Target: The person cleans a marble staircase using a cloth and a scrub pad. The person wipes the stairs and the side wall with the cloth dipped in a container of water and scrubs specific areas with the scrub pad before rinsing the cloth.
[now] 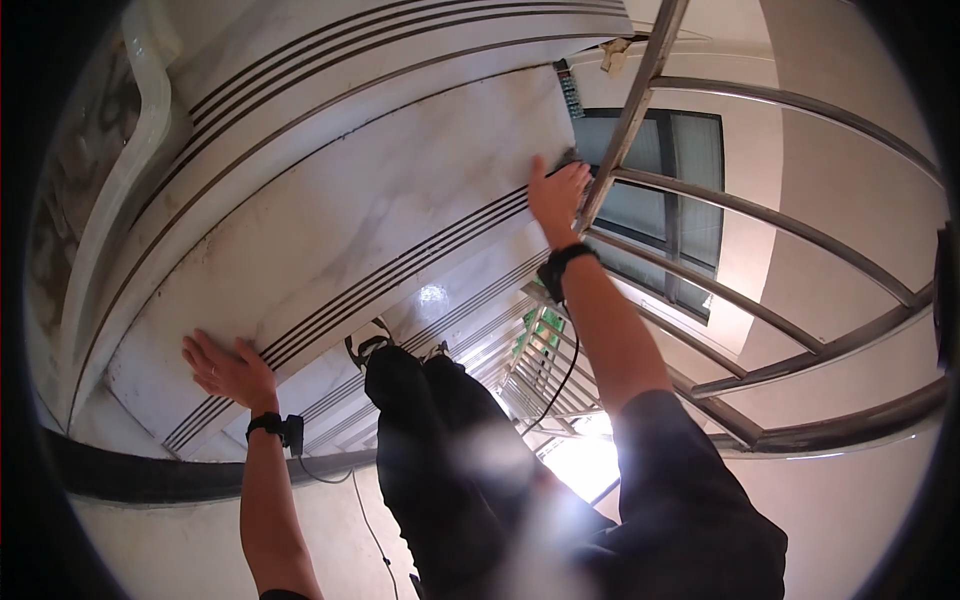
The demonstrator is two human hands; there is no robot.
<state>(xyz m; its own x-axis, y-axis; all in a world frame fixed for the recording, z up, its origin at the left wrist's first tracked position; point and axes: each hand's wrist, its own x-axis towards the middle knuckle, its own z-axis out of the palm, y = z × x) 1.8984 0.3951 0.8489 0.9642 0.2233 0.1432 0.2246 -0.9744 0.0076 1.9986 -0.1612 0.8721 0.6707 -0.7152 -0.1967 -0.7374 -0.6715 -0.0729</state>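
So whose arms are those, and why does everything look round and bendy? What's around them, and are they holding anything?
There's no robot here, just a person with two bare hands. The picture comes from a very wide camera on the person's head, looking down, so straight things look curved. Below you can see their dark trousers. Each wrist wears a black band.

The left hand is spread at the striped edge of a pale step and seems to hold nothing. The right hand is by a metal railing; something dark is near its fingertips, but I can't tell what, or if it's held. A window is behind the railing.
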